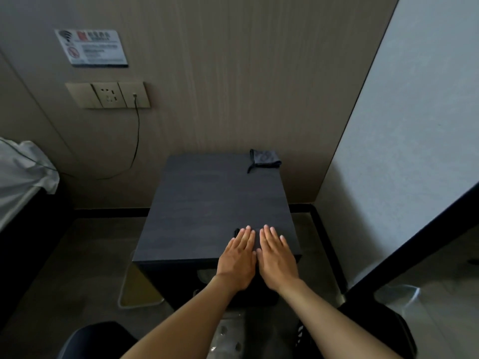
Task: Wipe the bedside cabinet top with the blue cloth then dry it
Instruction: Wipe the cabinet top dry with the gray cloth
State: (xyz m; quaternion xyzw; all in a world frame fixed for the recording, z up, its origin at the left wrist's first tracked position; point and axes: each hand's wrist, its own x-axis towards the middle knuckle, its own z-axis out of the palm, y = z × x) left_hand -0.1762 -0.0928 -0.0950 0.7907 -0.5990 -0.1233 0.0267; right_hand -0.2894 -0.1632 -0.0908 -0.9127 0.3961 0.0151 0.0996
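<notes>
The dark grey bedside cabinet top [207, 198] fills the middle of the view. A folded blue-grey cloth [264, 158] lies at its far right corner, against the wall. My left hand [238, 255] and my right hand [277, 255] lie flat, palms down and side by side, at the near right edge of the top. A small dark corner of a cloth [236, 231] shows beside my left fingertips; the rest is hidden under my hands. Neither hand curls around anything.
A wall socket panel [108, 95] with a black cable [136, 141] plugged in is at the upper left, under a sign [93, 47]. A bed with white sheets [23, 174] stands to the left. A white wall [404, 141] is close on the right.
</notes>
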